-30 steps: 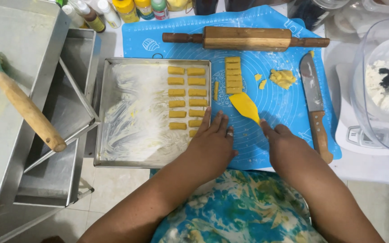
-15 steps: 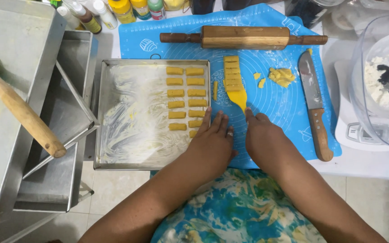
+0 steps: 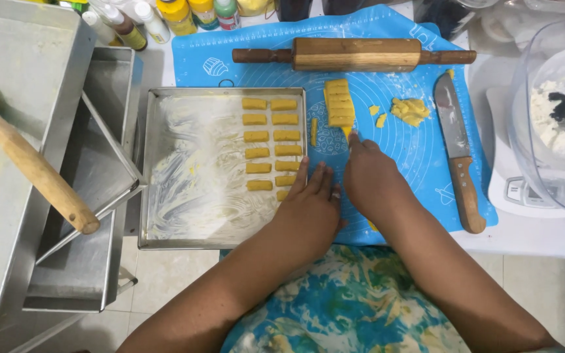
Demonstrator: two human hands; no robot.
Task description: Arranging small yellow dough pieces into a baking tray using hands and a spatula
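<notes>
The left hand [image 3: 312, 206] lies flat on the near right corner of the tray [image 3: 165, 238], fingers together, pointing up at the two columns of yellow dough pieces [image 3: 271, 138]; its fingertips just reach the lowest pieces. The right hand [image 3: 371, 176] rests on the blue mat [image 3: 426, 150] just beside the tray, fingers curled together around what seems to be a yellow scraper, mostly hidden; only a tip shows at the fingertips. That tip touches the near end of the cut dough strip [image 3: 339, 108] lying on the mat. Scraps [image 3: 410, 110] sit right of the strip, a knife [image 3: 458, 157] further right, and a rolling pin [image 3: 354, 54] across the mat's far edge.
</notes>
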